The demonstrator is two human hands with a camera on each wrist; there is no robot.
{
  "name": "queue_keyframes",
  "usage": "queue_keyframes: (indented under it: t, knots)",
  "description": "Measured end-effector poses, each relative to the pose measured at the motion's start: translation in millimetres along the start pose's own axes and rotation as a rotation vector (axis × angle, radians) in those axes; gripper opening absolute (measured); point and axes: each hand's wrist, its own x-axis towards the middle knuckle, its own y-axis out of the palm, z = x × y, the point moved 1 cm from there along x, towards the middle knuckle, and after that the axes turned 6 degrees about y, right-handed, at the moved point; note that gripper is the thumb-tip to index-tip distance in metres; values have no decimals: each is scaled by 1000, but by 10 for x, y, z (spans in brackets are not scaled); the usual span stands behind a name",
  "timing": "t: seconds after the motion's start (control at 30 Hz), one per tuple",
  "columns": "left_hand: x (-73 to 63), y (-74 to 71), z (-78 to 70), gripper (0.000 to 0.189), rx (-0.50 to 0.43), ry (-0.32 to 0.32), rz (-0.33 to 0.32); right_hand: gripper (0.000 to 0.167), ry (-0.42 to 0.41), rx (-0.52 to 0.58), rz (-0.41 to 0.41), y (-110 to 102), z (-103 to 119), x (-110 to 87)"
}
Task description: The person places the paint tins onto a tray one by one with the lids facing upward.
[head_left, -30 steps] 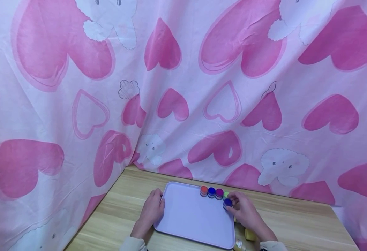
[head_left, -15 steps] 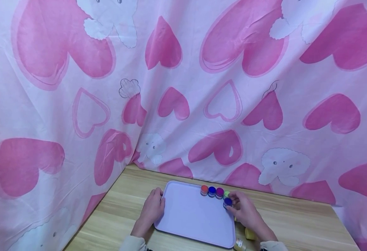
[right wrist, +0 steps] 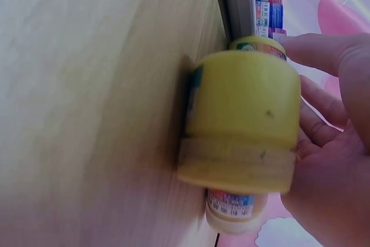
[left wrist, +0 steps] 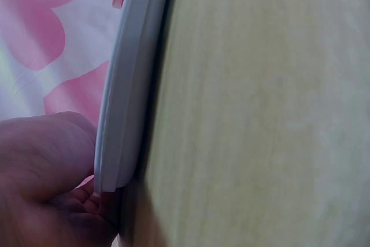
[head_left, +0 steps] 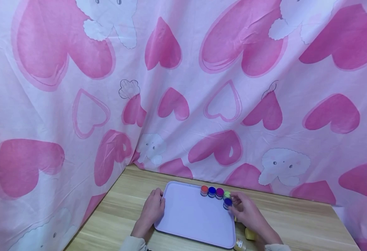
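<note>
The violet-blue jar [head_left: 227,203] is standing upright on the tray [head_left: 196,218], far right, just left of the nearer, right hand [head_left: 247,212], whose fingers are resting loosely parted; the left hand [head_left: 153,207] is gripping the tray.

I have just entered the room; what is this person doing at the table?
The left hand grips the left edge of a lilac tray. The right hand is at a small dark-blue-lidded jar near the tray's right edge; whether it touches this jar is unclear. Four more small jars stand in a row along the tray's far edge: orange-red, blue, magenta and light green. A yellow bottle lies on the wooden table, right of the tray.
</note>
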Motion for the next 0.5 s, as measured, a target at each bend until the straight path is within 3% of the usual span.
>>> queue_keyframes:
  t: [0.5]
  knots:
    - [7, 4, -9, 15, -3, -14, 12, 33, -81, 39, 25, -175, -171, -136]
